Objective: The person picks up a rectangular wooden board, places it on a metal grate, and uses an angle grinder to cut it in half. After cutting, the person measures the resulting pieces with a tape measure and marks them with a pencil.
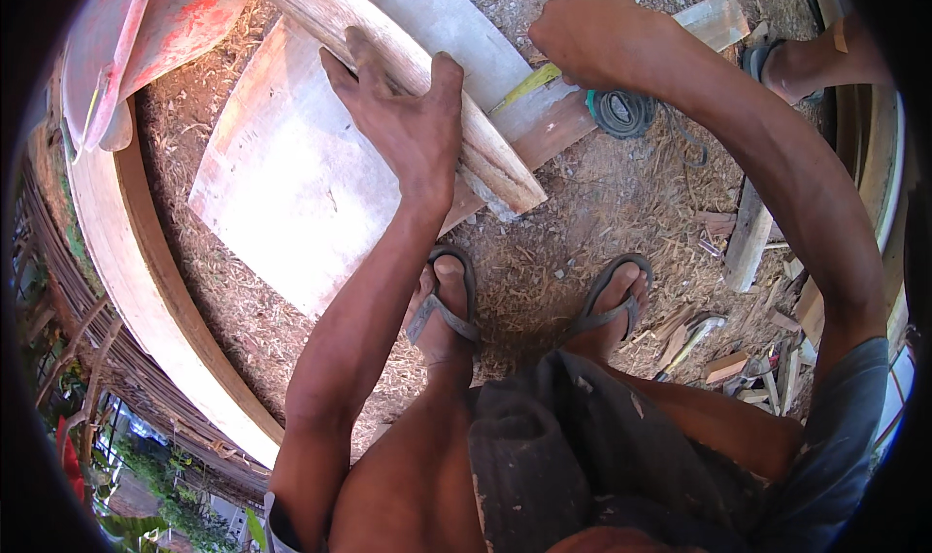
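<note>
My left hand (400, 106) lies across a long wooden plank (500, 169), its fingers bent over one side and the thumb at the other, gripping it. Beneath the plank rests a broad pale board (301, 184), dusty and whitish. My right hand (597, 38) is closed in a fist farther right; whatever it may hold is hidden. Just below that fist sits a dark coil with a green edge (621, 113). A yellow strip (529, 87) lies beside it, over another flat plank (714, 24) that runs toward the upper right.
Curved wooden boards (146, 291) border the work spot on the left. Red-stained panels (199, 24) stand at the upper left. Another person's sandalled foot (791, 72) is at the upper right. Wood offcuts (728, 367) and a thin tool with a pale blade (701, 335) lie on shaving-strewn ground.
</note>
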`<action>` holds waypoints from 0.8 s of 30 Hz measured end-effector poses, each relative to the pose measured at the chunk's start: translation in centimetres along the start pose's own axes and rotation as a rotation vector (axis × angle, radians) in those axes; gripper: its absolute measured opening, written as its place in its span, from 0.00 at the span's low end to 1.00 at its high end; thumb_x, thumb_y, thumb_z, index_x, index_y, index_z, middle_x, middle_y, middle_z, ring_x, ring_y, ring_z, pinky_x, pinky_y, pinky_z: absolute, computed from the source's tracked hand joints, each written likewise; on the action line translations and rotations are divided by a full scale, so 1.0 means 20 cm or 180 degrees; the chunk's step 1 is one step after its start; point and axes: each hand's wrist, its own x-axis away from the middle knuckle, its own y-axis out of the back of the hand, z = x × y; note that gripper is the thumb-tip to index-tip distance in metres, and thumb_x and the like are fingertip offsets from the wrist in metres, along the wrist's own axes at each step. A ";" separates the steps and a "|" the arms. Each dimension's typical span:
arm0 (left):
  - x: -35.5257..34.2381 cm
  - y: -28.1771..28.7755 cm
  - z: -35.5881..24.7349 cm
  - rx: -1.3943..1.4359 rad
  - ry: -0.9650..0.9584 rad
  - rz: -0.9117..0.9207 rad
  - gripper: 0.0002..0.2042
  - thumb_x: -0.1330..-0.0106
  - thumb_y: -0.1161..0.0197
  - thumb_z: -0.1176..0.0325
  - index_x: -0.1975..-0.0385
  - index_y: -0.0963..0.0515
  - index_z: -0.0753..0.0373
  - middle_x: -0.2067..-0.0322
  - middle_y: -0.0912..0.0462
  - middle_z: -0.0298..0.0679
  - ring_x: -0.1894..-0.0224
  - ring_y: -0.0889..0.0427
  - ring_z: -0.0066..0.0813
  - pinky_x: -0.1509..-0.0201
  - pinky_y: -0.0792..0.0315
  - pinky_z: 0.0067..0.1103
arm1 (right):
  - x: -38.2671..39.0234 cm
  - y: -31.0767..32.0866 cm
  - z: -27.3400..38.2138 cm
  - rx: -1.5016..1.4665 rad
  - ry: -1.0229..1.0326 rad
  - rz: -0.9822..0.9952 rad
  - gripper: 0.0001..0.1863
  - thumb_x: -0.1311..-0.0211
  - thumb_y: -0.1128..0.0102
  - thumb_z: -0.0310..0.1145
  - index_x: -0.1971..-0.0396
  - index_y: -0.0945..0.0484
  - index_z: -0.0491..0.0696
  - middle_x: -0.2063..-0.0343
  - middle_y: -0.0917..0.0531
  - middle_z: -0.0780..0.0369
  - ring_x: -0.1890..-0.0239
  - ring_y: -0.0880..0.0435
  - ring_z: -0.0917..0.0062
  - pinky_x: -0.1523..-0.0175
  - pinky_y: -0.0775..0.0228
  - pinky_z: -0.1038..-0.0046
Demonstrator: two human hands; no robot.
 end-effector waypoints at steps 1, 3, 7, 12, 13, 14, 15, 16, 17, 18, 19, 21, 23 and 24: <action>0.00 0.00 0.00 0.0011 0.0004 -0.0006 0.43 0.49 0.33 0.59 0.32 0.39 0.76 0.31 0.53 0.69 0.27 0.49 0.65 0.27 0.45 0.43 | 0.01 0.02 0.00 -0.0076 0.0053 -0.0054 0.09 0.49 0.30 0.30 0.69 0.15 0.41 0.66 0.13 0.50 0.60 0.12 0.58 0.54 0.19 0.62; 0.00 0.00 0.00 0.0023 0.0022 -0.0014 0.43 0.49 0.33 0.59 0.32 0.39 0.75 0.31 0.52 0.69 0.27 0.49 0.65 0.27 0.44 0.43 | 0.04 0.05 -0.01 -0.0238 0.0172 -0.0155 0.10 0.49 0.29 0.30 0.68 0.14 0.42 0.67 0.13 0.51 0.61 0.12 0.58 0.55 0.19 0.62; 0.00 0.00 0.00 0.0057 0.0032 -0.0027 0.43 0.48 0.32 0.60 0.32 0.39 0.75 0.31 0.52 0.68 0.28 0.48 0.64 0.28 0.43 0.43 | 0.05 0.07 -0.01 -0.0252 0.0193 -0.0076 0.11 0.49 0.28 0.32 0.69 0.15 0.41 0.68 0.13 0.51 0.62 0.12 0.59 0.55 0.19 0.63; 0.00 0.00 0.01 0.0077 -0.0001 -0.0035 0.43 0.48 0.31 0.60 0.33 0.39 0.75 0.31 0.52 0.68 0.28 0.47 0.64 0.28 0.42 0.42 | 0.04 0.08 0.00 -0.0174 0.0221 -0.0019 0.11 0.50 0.28 0.32 0.69 0.15 0.41 0.68 0.13 0.51 0.61 0.12 0.59 0.54 0.19 0.62; 0.00 0.00 0.01 0.0076 0.0003 -0.0035 0.43 0.48 0.31 0.60 0.33 0.39 0.75 0.31 0.52 0.68 0.28 0.47 0.64 0.28 0.42 0.42 | 0.04 0.07 0.00 -0.0209 0.0221 -0.0072 0.11 0.50 0.28 0.32 0.69 0.15 0.42 0.68 0.13 0.51 0.61 0.12 0.59 0.54 0.19 0.62; 0.00 0.00 0.00 0.0089 0.0001 -0.0033 0.43 0.48 0.31 0.60 0.33 0.38 0.75 0.31 0.52 0.68 0.28 0.47 0.64 0.28 0.42 0.42 | 0.04 0.06 0.00 -0.0236 0.0208 -0.0123 0.10 0.50 0.29 0.31 0.69 0.15 0.42 0.67 0.13 0.51 0.61 0.12 0.58 0.54 0.19 0.62; 0.00 0.00 0.00 0.0101 -0.0001 -0.0031 0.43 0.48 0.31 0.60 0.33 0.38 0.76 0.31 0.52 0.68 0.28 0.47 0.63 0.28 0.42 0.41 | 0.05 0.05 -0.01 -0.0263 0.0194 -0.0174 0.10 0.50 0.29 0.31 0.69 0.15 0.42 0.67 0.13 0.51 0.61 0.12 0.58 0.54 0.19 0.62; 0.00 0.00 0.00 0.0072 -0.0024 -0.0032 0.43 0.48 0.31 0.60 0.33 0.38 0.76 0.31 0.52 0.68 0.28 0.47 0.63 0.28 0.42 0.41 | 0.05 0.05 -0.01 -0.0253 0.0212 -0.0147 0.09 0.49 0.30 0.30 0.68 0.14 0.42 0.67 0.13 0.51 0.61 0.12 0.59 0.54 0.19 0.62; 0.00 0.00 0.01 0.0033 -0.0047 -0.0042 0.43 0.48 0.31 0.60 0.33 0.38 0.76 0.31 0.51 0.68 0.28 0.47 0.63 0.28 0.42 0.41 | 0.05 0.06 -0.01 -0.0244 0.0240 -0.0128 0.09 0.49 0.31 0.29 0.68 0.14 0.42 0.67 0.13 0.51 0.61 0.12 0.59 0.54 0.19 0.62; 0.00 0.00 0.02 -0.0006 -0.0071 -0.0052 0.43 0.48 0.31 0.60 0.33 0.38 0.76 0.31 0.51 0.69 0.28 0.47 0.62 0.28 0.42 0.41 | 0.05 0.07 -0.01 -0.0235 0.0268 -0.0109 0.08 0.49 0.32 0.28 0.68 0.14 0.42 0.66 0.13 0.51 0.61 0.12 0.59 0.54 0.19 0.62; 0.00 0.00 0.02 -0.0004 -0.0057 -0.0049 0.43 0.48 0.31 0.60 0.33 0.38 0.76 0.31 0.51 0.68 0.28 0.47 0.62 0.28 0.42 0.41 | 0.05 0.07 -0.01 -0.0242 0.0279 -0.0088 0.08 0.48 0.33 0.28 0.68 0.14 0.42 0.66 0.13 0.51 0.61 0.12 0.59 0.54 0.19 0.62; 0.00 0.00 0.00 0.0007 -0.0042 -0.0034 0.43 0.48 0.31 0.60 0.33 0.38 0.76 0.31 0.51 0.68 0.28 0.47 0.62 0.28 0.42 0.41 | 0.05 0.07 -0.01 -0.0259 0.0283 -0.0046 0.07 0.47 0.36 0.27 0.69 0.14 0.42 0.67 0.13 0.51 0.61 0.12 0.59 0.54 0.19 0.62; 0.00 0.00 0.00 0.0016 -0.0007 -0.0024 0.42 0.48 0.32 0.60 0.33 0.38 0.75 0.31 0.51 0.68 0.28 0.46 0.62 0.28 0.42 0.41 | 0.05 0.06 -0.01 -0.0243 0.0292 -0.0086 0.07 0.47 0.38 0.26 0.69 0.14 0.42 0.67 0.13 0.50 0.61 0.12 0.58 0.54 0.19 0.61; 0.00 0.01 -0.01 0.0021 0.0011 -0.0022 0.42 0.48 0.32 0.60 0.33 0.38 0.75 0.31 0.51 0.68 0.28 0.46 0.63 0.28 0.42 0.41 | 0.05 0.06 -0.01 -0.0232 0.0297 -0.0106 0.07 0.46 0.39 0.26 0.69 0.14 0.42 0.67 0.13 0.50 0.61 0.12 0.58 0.54 0.19 0.61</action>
